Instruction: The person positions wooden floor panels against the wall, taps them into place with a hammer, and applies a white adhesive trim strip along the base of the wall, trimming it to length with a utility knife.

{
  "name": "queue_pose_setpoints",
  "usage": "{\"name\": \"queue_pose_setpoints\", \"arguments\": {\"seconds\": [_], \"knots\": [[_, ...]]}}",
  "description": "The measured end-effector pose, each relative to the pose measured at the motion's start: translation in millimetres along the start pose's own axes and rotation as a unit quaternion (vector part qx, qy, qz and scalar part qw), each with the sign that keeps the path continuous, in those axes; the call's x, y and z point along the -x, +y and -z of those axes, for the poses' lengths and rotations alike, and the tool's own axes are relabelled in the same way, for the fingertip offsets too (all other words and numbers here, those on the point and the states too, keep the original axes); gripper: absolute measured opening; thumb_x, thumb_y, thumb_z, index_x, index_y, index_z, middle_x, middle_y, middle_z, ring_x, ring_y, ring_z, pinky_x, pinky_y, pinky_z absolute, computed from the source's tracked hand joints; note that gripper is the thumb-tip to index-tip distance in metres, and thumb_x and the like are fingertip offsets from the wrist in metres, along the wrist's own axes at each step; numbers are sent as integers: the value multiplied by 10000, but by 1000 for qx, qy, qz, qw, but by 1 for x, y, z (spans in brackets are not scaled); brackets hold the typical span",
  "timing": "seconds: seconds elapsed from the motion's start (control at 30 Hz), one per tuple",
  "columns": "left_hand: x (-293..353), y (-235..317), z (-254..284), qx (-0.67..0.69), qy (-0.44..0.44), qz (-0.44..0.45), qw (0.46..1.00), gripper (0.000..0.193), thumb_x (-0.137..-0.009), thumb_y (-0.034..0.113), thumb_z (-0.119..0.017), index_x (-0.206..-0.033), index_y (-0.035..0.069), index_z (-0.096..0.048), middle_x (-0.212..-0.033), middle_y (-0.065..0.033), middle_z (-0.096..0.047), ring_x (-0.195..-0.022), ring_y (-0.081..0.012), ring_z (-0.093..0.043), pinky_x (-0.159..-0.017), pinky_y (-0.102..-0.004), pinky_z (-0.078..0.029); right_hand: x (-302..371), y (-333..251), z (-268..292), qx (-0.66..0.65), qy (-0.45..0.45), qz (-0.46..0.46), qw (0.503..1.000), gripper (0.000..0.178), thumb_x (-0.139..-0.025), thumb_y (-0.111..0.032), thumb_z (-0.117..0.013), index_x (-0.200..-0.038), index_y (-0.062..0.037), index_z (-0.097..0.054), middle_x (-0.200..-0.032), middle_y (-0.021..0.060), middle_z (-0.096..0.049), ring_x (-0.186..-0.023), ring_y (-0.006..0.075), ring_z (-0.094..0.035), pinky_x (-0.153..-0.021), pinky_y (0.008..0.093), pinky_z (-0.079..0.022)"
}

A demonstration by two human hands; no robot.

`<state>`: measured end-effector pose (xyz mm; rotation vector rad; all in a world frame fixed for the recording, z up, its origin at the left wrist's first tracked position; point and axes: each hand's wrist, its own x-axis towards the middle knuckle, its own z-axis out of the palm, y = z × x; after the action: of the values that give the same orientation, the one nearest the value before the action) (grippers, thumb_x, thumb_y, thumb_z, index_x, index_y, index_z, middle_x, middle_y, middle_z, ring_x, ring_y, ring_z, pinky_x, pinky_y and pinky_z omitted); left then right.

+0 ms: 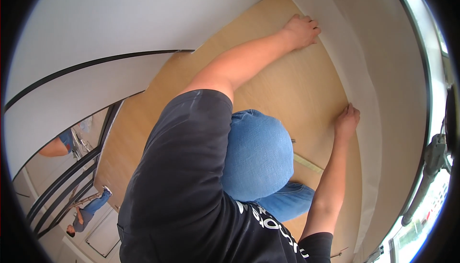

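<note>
A large light-brown wooden panel (268, 78) stretches under me, its curved-looking edge running along a white wall. My left hand (302, 30) is at the panel's far edge, fingers bent over it beside the wall. Closer to me on the right, my right hand (347, 120) has its fingers closed at the same edge. Whether either hand's fingertips go under the panel is hidden. My bent knee in blue jeans (258, 155) is between my arms, above the panel. A pale narrow strip (307, 163) lies beside the knee, partly covered.
The white wall (383, 71) borders the panel's right side, with a window frame (424, 71) and a grey fitting (433, 153) beyond. Black rails (67, 184) stand at the left. Past them are a person (86, 215) near a ladder and part of another person (57, 145).
</note>
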<state>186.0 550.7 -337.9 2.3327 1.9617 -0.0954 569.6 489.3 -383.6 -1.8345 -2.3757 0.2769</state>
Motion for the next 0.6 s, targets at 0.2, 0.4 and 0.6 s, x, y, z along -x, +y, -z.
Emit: {"name": "queue_pose_setpoints", "arguments": {"seconds": [0.2, 0.4, 0.6], "knots": [[7, -1, -13, -16, 50, -10, 999, 375, -993, 439, -611, -1200, 128, -636, -1195, -37, -622, -1218, -248, -578, -911, -487, -522, 10, -5, 14, 6, -19, -30, 999, 341, -977, -80, -552, -1300, -31, -651, -1236, 160, -627, -1146, 357, -584, -978, 442, -504], [4, -18, -41, 31, 60, -9, 998, 674, -991, 432, -568, -1531, 51, -433, -1616, -175, -379, -1537, -344, -273, -1226, -582, -250, 13, -26, -27, -16, 81, -35, 996, 504, -959, -24, -466, -1460, 10, -511, -1367, 219, -578, -1286, 403, -517, -1114, 486, -418], [25, -14, -76, 5, 98, -21, 995, 622, -947, 325, -609, -1507, 78, -500, -1576, -183, -443, -1494, -343, -365, -1233, -531, -267, 30, 7, -33, -82, 62, -34, 994, 385, -1036, -136, -423, -1357, 22, -566, -1428, 239, -550, -1372, 404, -467, -1191, 494, -352]]}}
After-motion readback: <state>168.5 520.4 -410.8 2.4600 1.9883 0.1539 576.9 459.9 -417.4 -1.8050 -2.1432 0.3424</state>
